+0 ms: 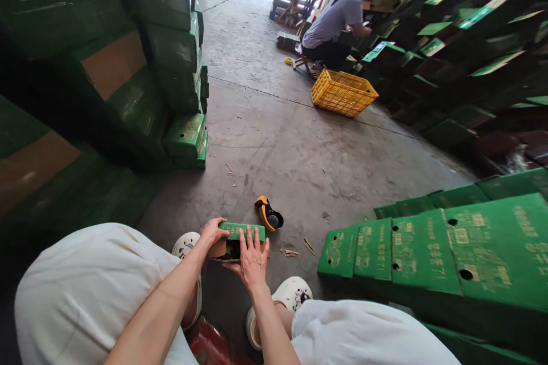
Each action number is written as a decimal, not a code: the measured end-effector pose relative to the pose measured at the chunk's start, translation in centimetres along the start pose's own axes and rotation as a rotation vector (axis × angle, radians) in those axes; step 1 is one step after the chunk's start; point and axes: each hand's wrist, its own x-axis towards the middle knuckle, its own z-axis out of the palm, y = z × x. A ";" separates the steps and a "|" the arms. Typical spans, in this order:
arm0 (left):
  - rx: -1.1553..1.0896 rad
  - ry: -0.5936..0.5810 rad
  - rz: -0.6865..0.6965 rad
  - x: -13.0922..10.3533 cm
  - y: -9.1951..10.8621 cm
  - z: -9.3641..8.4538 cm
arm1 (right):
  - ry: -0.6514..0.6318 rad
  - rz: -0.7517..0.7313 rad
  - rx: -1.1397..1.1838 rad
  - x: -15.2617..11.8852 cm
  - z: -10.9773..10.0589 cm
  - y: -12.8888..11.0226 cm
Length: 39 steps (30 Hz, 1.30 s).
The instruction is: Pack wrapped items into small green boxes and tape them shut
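A small green cardboard box with gold lettering is between my feet, its near side partly open, with dark green contents inside that I cannot identify. My left hand grips its left end, fingers over the top edge. Across the right end lies my right hand, fingers extended on the green panel and thumb at the lower edge, holding the box. Just beyond the box, a yellow and black tape dispenser rests on the floor.
Green boxes stand in a row at right and in tall stacks at left. Farther off, a yellow plastic crate sits by a crouching person. Dry scraps lie on the concrete floor. Red plastic shows below.
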 end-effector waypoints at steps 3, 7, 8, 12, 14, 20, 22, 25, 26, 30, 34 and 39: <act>0.033 -0.001 -0.007 0.2 0.1 0.0 | 0.039 -0.076 -0.019 1.8 0.5 0.9; 0.076 0.010 -0.006 0.2 -0.1 0.0 | 0.015 -0.165 -0.012 4.7 1.4 1.7; 0.087 0.014 0.000 0.2 -0.1 0.0 | 0.021 -0.168 0.002 5.1 1.7 1.8; 0.153 0.035 0.036 -0.4 0.6 0.3 | 0.095 -0.135 0.060 5.7 2.3 1.6; 0.198 0.054 0.057 -1.1 1.4 1.1 | 0.105 -0.133 0.079 5.5 2.4 1.5; 0.653 -0.051 0.176 -4.4 2.5 4.2 | 0.043 -0.129 0.119 4.8 2.1 1.5; 0.774 -0.082 0.189 -5.1 2.1 4.7 | 0.014 -0.126 0.140 4.9 1.8 1.6; 0.892 0.034 0.219 -5.6 1.0 5.3 | -0.071 -0.152 0.164 5.5 1.2 2.2; 0.905 0.080 0.232 -5.6 0.7 5.4 | -0.126 -0.178 0.170 5.8 1.0 2.5; 0.884 0.099 0.281 -5.4 -0.2 5.7 | -0.342 -0.292 0.112 6.2 0.5 4.3; 0.866 0.029 0.284 -5.3 -0.2 5.3 | -0.262 -0.321 -0.022 5.1 0.2 5.4; 0.874 -0.017 0.336 -5.0 1.1 4.0 | -0.180 -0.308 -0.028 4.3 -0.7 5.3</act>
